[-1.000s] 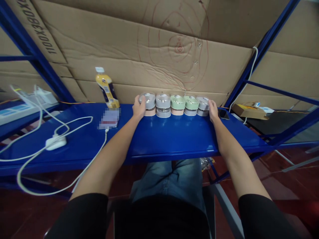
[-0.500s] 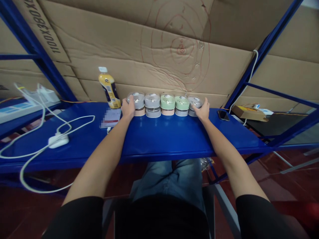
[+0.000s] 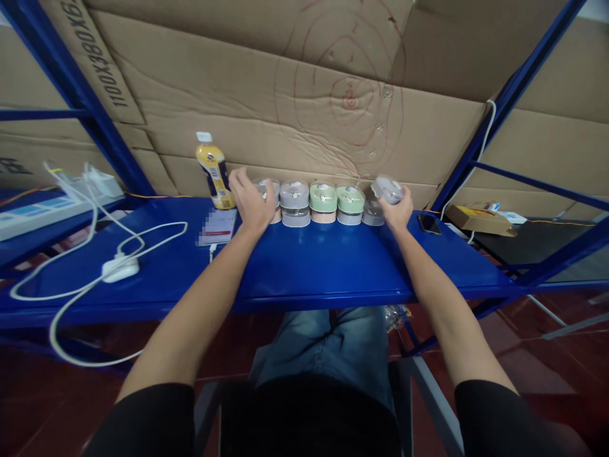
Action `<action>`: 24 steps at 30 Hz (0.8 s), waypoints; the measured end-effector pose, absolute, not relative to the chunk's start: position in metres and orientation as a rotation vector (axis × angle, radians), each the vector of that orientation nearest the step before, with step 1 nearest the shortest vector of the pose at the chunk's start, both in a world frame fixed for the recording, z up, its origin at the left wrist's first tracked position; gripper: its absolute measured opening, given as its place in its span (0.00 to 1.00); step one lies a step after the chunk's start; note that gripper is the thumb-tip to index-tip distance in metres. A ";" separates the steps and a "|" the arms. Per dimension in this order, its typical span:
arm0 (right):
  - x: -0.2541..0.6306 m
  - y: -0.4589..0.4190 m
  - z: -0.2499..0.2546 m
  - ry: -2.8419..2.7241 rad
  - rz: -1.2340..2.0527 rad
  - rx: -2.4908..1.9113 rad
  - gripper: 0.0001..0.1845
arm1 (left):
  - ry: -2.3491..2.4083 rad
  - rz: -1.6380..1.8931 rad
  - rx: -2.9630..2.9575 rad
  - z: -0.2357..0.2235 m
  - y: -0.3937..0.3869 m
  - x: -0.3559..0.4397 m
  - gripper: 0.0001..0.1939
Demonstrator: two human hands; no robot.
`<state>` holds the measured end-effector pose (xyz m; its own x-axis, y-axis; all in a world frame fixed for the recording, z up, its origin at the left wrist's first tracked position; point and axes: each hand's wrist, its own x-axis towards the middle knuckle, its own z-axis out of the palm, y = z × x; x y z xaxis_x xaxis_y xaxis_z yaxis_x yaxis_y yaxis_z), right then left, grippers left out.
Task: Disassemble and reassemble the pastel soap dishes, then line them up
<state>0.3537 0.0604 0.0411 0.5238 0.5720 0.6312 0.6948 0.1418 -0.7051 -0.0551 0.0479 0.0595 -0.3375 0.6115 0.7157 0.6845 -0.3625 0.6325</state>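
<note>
Small oval containers with clear lids stand in a row of two-high stacks along the cardboard. My right hand (image 3: 398, 206) grips a grey lidded container (image 3: 387, 189), tilted and raised off the dark grey container (image 3: 373, 214) at the row's right end. My left hand (image 3: 254, 202) is open, fingers spread, in front of the leftmost grey container (image 3: 266, 185) and partly hiding it; whether it touches that stack I cannot tell. Between the hands are another grey container (image 3: 295, 194) and two green ones, a left green container (image 3: 323, 197) and a right green container (image 3: 351, 200), each on a lower container.
A yellow drink bottle (image 3: 215, 171) and a phone on a cable (image 3: 217, 226) are left of my left hand. White cables run from a charger (image 3: 120, 269). A dark phone (image 3: 429, 223) lies at right, near an open cardboard box (image 3: 480, 219). Blue posts frame the shelf (image 3: 323, 266).
Both hands were at the row's ends, and the row shifted left. Now my right hand has lifted and tilted the top grey container, while my left hand has loosened and spread its fingers.
</note>
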 end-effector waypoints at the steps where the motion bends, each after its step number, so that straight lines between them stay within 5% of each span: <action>1: 0.356 0.056 0.048 -1.108 -0.148 -1.454 0.46 | -1.630 -1.798 -1.863 0.064 0.039 -0.050 0.32; 5: 0.348 0.028 0.071 -1.304 -0.033 -1.176 0.43 | -1.278 -1.717 -2.364 0.068 0.012 -0.026 0.34; 10: 0.303 -0.005 0.064 -1.881 0.653 -0.986 0.45 | -1.214 -1.717 -3.105 0.042 0.005 -0.010 0.56; 14: 0.281 -0.008 0.042 -2.123 0.964 -0.928 0.52 | -1.180 -1.544 -3.388 0.024 0.007 -0.018 0.55; 19: 0.277 -0.005 0.030 -2.229 0.899 -0.957 0.60 | -1.085 -1.460 -3.338 0.014 0.008 -0.022 0.58; 24: 0.258 -0.013 0.026 -2.259 0.479 -0.997 0.59 | -0.876 -1.343 -3.273 0.011 0.006 -0.010 0.55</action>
